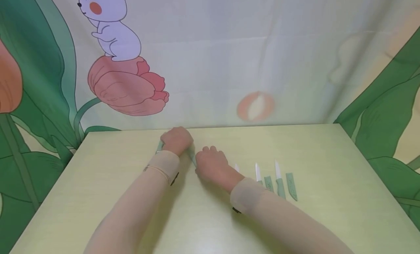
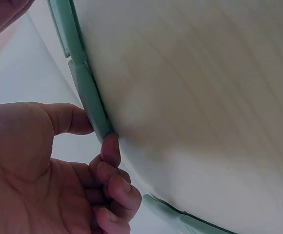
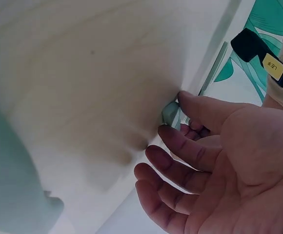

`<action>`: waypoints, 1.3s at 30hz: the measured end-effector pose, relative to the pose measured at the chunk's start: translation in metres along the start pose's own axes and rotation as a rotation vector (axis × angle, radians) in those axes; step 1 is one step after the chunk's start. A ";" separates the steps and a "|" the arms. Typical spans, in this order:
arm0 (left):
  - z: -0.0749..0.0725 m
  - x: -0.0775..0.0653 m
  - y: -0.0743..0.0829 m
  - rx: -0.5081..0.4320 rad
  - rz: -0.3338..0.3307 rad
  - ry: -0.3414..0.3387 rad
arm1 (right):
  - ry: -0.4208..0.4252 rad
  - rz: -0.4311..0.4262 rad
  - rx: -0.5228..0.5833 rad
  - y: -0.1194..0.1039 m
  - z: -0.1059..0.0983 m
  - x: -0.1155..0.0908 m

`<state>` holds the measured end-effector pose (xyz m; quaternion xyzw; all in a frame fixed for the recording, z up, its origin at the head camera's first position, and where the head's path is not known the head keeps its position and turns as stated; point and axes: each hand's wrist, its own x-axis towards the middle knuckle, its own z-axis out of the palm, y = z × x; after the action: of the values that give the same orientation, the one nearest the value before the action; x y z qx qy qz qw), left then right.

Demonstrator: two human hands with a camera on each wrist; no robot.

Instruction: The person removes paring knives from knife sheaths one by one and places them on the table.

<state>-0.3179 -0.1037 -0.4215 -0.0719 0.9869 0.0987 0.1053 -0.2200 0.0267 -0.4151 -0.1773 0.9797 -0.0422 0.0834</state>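
Both hands are on one green sheathed paring knife [image 2: 90, 92] at the far part of the table. The left hand [image 1: 177, 140] pinches the end of its handle between thumb and index finger, its other fingers curled loosely. The right hand [image 1: 213, 163] has its thumb and index fingertip at the opposite end, where a bit of green sheath [image 3: 170, 113] shows between them. The handle and sheath lie in one line in the left wrist view. Just left of the left hand lies another green sheathed knife [image 1: 159, 147], partly hidden by that hand.
Right of the right arm lie bare-bladed knives [image 1: 280, 183] with green handles, and green sheaths [image 1: 291, 186] beside them. The right forearm covers part of this row. A printed curtain [image 1: 210, 64] hangs behind the pale table [image 1: 328, 155]. A black strap [image 3: 258, 51] sits on the left wrist.
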 end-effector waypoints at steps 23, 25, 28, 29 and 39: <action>-0.025 -0.009 0.002 -0.193 -0.032 -0.041 | 0.010 0.094 0.058 0.027 -0.016 -0.001; -0.026 -0.010 0.003 -0.198 -0.018 -0.042 | 0.016 0.104 0.081 0.030 -0.017 -0.002; -0.027 -0.012 0.004 -0.208 -0.005 -0.035 | 0.026 0.115 0.109 0.035 -0.017 -0.005; -0.027 -0.014 0.004 -0.217 -0.002 -0.032 | 0.033 0.119 0.118 0.036 -0.017 -0.006; -0.025 -0.025 0.002 -0.483 0.027 -0.020 | 0.086 0.128 0.189 0.054 -0.025 -0.021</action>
<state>-0.2988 -0.1041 -0.3914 -0.0810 0.9345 0.3337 0.0933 -0.2232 0.0863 -0.3937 -0.1040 0.9834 -0.1363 0.0601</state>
